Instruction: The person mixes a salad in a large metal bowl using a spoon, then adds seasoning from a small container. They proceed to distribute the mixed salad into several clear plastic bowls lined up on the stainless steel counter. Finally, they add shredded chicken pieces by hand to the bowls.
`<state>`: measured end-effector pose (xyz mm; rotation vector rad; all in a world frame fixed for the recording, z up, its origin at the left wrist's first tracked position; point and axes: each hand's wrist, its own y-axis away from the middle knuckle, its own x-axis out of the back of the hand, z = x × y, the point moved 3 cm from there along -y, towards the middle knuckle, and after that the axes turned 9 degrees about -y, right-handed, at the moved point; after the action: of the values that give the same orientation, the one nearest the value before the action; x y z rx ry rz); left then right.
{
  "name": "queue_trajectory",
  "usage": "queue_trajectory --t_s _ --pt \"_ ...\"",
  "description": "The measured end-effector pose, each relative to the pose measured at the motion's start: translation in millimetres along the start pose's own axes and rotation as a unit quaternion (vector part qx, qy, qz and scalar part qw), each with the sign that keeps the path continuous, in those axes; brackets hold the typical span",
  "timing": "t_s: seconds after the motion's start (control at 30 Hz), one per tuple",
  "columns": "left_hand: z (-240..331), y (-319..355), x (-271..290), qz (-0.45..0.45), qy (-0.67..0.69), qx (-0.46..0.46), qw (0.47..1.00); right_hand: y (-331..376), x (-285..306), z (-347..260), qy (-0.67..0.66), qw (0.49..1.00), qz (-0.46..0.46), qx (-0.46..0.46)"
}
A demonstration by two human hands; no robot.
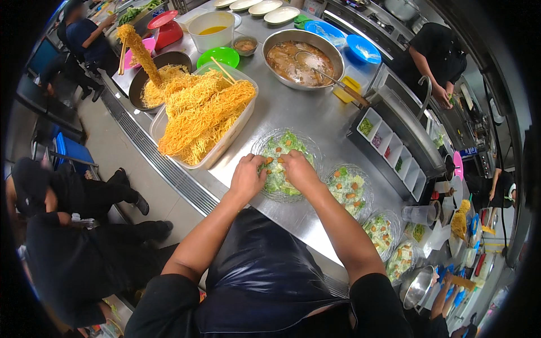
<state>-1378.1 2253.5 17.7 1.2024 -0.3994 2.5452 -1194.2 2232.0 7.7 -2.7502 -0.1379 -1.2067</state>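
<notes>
A clear glass plate [319,147] of dressed lettuce salad [274,185] stands on the steel counter before me, with orange-brown croutons scattered on it. My left hand [247,177] reaches over its left side, fingers drawn together with a crouton [269,160] at their tips. From the right, my right hand [300,170] comes in, thumb and fingers pinched at another crouton [280,160]. The fingertips of both hands are close together, just above the lettuce. To the right, a second salad [347,188] topped with croutons sits on a similar plate, with more salads [380,234] beyond it.
A plastic tub [248,124] heaped with fried noodles [208,110] stands at left. Farther back are a steel bowl of brown soup [290,62] with a ladle and a white bucket [211,36]. A topping rack [389,152] borders the right side. Several people work around the counter.
</notes>
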Motion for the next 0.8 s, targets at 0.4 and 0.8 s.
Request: queue_trajectory --t_s 0.4,0.8 --pt "-17 -35 1 -0.029 0.032 -0.093 0.995 32 6 -44 -0.086 0.99 -0.03 -0.106" --pt "-12 -15 -6 -0.096 -0.074 -0.146 0.982 56 -10 -49 0.018 0.995 0.091 -0.032"
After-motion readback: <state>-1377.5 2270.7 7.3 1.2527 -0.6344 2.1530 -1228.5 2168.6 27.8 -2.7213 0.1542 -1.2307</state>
